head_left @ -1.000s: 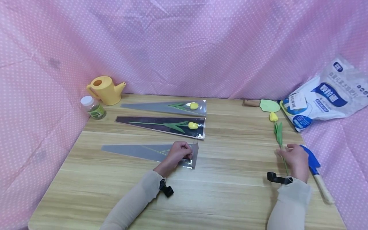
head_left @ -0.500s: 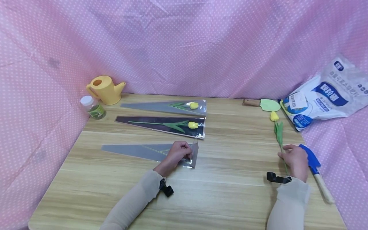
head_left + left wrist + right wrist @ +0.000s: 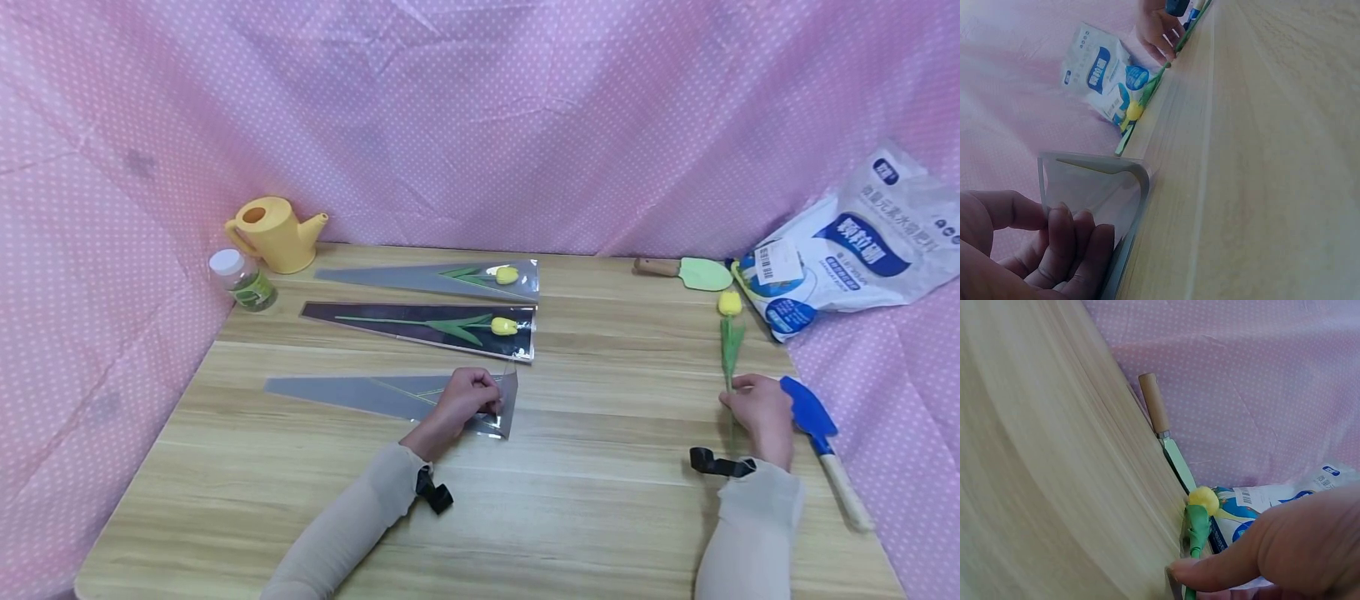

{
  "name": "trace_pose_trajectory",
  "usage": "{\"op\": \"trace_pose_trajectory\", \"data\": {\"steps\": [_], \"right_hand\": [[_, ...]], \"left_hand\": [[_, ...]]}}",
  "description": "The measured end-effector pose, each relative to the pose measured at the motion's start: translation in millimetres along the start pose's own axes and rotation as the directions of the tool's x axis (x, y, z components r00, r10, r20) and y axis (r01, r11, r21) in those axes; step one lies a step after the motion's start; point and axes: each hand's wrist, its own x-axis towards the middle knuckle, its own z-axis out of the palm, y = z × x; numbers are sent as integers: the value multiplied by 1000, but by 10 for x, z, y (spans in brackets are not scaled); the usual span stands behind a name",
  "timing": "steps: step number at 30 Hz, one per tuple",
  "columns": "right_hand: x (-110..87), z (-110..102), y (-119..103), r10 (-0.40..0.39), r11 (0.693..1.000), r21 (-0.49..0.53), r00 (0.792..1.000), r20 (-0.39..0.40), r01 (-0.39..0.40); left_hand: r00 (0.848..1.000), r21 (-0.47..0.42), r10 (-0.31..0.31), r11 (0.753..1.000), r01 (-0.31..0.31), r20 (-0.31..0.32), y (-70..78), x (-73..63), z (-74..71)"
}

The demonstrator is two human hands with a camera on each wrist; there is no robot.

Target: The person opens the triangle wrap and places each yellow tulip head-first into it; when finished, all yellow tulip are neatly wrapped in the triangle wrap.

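My left hand [image 3: 461, 400] pinches the wide open end of a flat, tapered flower sleeve [image 3: 330, 392] on the table. The left wrist view shows thumb and fingers on the clear film [image 3: 1091, 181], which is lifted and bent up. At the right, my right hand [image 3: 761, 412] holds a yellow tulip [image 3: 730, 340] by its green stem, between thumb and fingers. Its bloom [image 3: 1204, 500] points away from me towards the back of the table. Part of the stem is hidden by the hand in the right wrist view.
Two more sleeves, a dark one [image 3: 375, 317] and a grey one [image 3: 382, 279], each hold a yellow tulip. A watering can [image 3: 281, 237] and jar [image 3: 251, 283] stand back left. Around the right hand lie a blue trowel [image 3: 810, 408], a green trowel [image 3: 703, 275] and a white bag [image 3: 847, 258].
My right fingers have closed on the tulip stem and drawn slightly left. The bloom has swung to the right, so the flower points straighter back. My left hand stays put.
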Motion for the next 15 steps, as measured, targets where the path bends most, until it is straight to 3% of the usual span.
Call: {"op": "trace_pose_trajectory", "data": {"steps": [4, 8, 12, 15], "right_hand": [[0, 13, -4, 8, 999, 38, 1000, 6, -8], [14, 27, -11, 39, 989, 144, 998, 49, -45], [24, 45, -31, 53, 949, 304, 992, 112, -85], [17, 59, -49, 12, 910, 407, 988, 154, -74]], "left_hand": [[1000, 2, -12, 1000, 12, -6, 8, -4, 0], [1000, -3, -25, 1000, 24, -14, 16, -10, 3], [999, -5, -29, 1000, 29, -16, 16, -9, 4], [1000, -5, -26, 1000, 26, -15, 21, -11, 5]]}}
